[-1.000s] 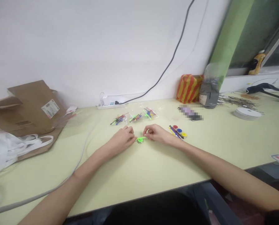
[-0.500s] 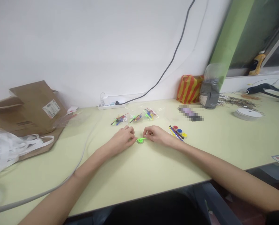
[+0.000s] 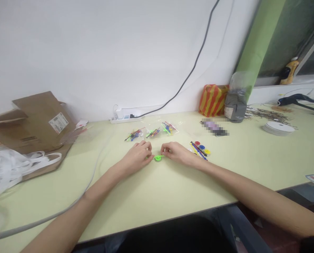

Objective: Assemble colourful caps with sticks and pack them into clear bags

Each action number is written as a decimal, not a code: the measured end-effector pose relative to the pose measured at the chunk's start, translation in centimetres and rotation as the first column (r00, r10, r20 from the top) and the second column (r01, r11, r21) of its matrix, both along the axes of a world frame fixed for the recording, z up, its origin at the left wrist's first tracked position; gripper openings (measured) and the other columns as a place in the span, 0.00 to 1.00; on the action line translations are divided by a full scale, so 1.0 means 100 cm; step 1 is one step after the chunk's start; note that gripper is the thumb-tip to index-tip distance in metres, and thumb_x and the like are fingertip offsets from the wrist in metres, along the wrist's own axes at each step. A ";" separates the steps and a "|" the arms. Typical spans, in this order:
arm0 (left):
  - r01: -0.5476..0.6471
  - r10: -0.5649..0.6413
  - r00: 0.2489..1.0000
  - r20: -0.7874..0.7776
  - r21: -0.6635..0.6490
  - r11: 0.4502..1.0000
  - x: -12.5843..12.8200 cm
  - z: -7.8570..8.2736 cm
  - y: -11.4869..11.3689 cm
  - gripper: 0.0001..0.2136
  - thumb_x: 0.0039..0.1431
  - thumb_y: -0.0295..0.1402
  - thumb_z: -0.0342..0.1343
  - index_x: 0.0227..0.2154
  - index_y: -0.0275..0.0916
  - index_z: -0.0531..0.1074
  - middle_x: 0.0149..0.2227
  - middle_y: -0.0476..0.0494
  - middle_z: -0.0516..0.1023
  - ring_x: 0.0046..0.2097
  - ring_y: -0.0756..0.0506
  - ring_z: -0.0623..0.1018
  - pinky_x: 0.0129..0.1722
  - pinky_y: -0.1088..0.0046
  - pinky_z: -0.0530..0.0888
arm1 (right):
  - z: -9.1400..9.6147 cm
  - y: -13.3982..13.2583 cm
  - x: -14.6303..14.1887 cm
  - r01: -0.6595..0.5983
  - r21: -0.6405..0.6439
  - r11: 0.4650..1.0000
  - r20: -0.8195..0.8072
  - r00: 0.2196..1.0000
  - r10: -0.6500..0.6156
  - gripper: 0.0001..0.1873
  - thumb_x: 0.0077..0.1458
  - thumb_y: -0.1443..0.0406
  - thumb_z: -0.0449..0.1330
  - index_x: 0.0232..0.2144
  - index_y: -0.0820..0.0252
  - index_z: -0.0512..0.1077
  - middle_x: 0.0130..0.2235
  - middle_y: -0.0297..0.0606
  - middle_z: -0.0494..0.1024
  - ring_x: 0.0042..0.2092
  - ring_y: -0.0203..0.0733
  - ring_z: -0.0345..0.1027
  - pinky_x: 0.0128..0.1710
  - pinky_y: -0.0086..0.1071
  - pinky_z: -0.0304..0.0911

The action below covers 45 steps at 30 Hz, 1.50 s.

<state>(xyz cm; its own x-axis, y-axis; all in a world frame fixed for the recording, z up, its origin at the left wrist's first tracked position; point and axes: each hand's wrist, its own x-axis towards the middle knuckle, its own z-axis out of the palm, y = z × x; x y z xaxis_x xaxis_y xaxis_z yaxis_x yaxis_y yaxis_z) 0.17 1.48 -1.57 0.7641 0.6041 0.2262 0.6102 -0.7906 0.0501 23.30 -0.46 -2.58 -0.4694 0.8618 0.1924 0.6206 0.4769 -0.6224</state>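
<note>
L hand (image 3: 137, 156) is resting on the bench (image 3: 157, 189), toward its front edge, w/ fingers (image 3: 148, 149) curling together, tips just beside a small bright-green plastic disc (image 3: 158, 159); can't tell if they're gripping anything. R hand (image 3: 176, 154) is reaching in from the other side, fingers (image 3: 164, 150) bunched together & apparently pinching the end of a thin green strip (image 3: 160, 156) that's lying across the top of the disc. Disc is sitting on the bench between both hands, about mid-length.

Behind the hands, 3 clear bags of colored sticks & small parts (image 3: 134, 134) are lying in a row. Just right of R hand, a loose set of red, blue & yellow discs w/ dark sticks (image 3: 199, 150) is lying on the bench. At the back edge, a white power strip (image 3: 125, 119) is sitting against the wall, w/ a black cable (image 3: 191, 72) running up it.

Toward the back R corner: a red-&-yellow striped bag (image 3: 213, 101), a grey package in clear plastic (image 3: 235, 107), a pixelated object (image 3: 214, 127), a white roll (image 3: 278, 128), wire scraps (image 3: 267, 114) & a black tool (image 3: 300, 100). At the L end, a kraft cardboard box (image 3: 41, 121) w/ a label is slumping over a white plastic bag (image 3: 6, 168), & a grey cable (image 3: 93, 172) is crossing the bench.
</note>
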 end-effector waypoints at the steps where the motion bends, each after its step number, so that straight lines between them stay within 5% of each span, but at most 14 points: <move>1: -0.003 0.003 1.000 -0.004 -0.003 1.000 0.000 0.000 0.000 0.18 0.68 0.35 0.47 0.22 0.39 0.72 0.40 0.42 0.72 0.45 0.42 0.71 0.46 0.60 0.67 | 0.000 0.000 0.000 0.001 -0.005 1.000 0.001 1.000 -0.001 0.09 0.57 0.74 0.56 0.34 0.63 0.75 0.30 0.34 0.74 0.30 0.34 0.63 0.31 0.27 0.53; 15: -0.028 0.043 0.994 0.103 -0.145 0.989 0.005 0.001 -0.007 0.19 0.71 0.38 0.42 0.26 0.39 0.71 0.43 0.41 0.71 0.46 0.41 0.70 0.49 0.58 0.69 | -0.017 0.007 -0.011 0.057 -0.042 0.998 -0.197 0.978 -0.064 0.09 0.60 0.61 0.60 0.32 0.63 0.73 0.29 0.33 0.73 0.31 0.35 0.64 0.31 0.28 0.54; 20: -0.024 0.086 0.970 0.227 -0.261 0.965 0.005 -0.005 -0.007 0.17 0.70 0.41 0.45 0.29 0.40 0.72 0.56 0.41 0.67 0.60 0.38 0.64 0.61 0.52 0.64 | -0.019 0.012 -0.008 0.018 -0.092 0.996 -0.203 0.979 -0.037 0.10 0.58 0.62 0.61 0.28 0.61 0.68 0.26 0.29 0.69 0.28 0.33 0.59 0.28 0.27 0.51; 26: -0.009 0.076 0.981 0.178 -0.347 0.938 -0.001 -0.010 -0.002 0.19 0.71 0.45 0.43 0.30 0.40 0.71 0.66 0.43 0.58 0.69 0.36 0.55 0.66 0.46 0.56 | -0.016 0.010 -0.009 0.006 -0.113 0.994 -0.160 0.987 -0.024 0.12 0.58 0.63 0.61 0.26 0.60 0.63 0.24 0.26 0.65 0.27 0.32 0.54 0.27 0.28 0.48; 33: -0.006 0.040 0.988 0.150 -0.224 0.975 0.001 -0.010 -0.002 0.17 0.72 0.41 0.40 0.34 0.41 0.71 0.63 0.41 0.62 0.69 0.38 0.55 0.66 0.47 0.58 | -0.014 -0.002 -0.006 -0.126 -0.004 0.992 -0.204 0.971 0.123 0.08 0.63 0.61 0.59 0.35 0.60 0.70 0.29 0.29 0.69 0.30 0.34 0.60 0.31 0.28 0.53; 40: 0.061 -0.058 0.992 0.113 -0.028 0.998 0.000 -0.006 -0.004 0.15 0.72 0.34 0.41 0.33 0.40 0.71 0.62 0.40 0.65 0.67 0.37 0.59 0.63 0.49 0.61 | -0.007 -0.004 -0.013 -0.147 0.236 0.960 0.031 0.989 0.143 0.03 0.62 0.69 0.61 0.38 0.62 0.74 0.31 0.35 0.74 0.39 0.41 0.65 0.43 0.33 0.56; 45: 0.088 -0.088 0.988 0.130 0.004 0.996 0.000 -0.004 -0.006 0.15 0.71 0.33 0.41 0.34 0.40 0.73 0.60 0.38 0.66 0.64 0.37 0.63 0.61 0.50 0.63 | -0.009 -0.005 -0.014 -0.159 0.333 0.930 0.154 0.982 0.113 0.04 0.62 0.72 0.59 0.38 0.61 0.72 0.35 0.38 0.77 0.42 0.43 0.65 0.44 0.35 0.53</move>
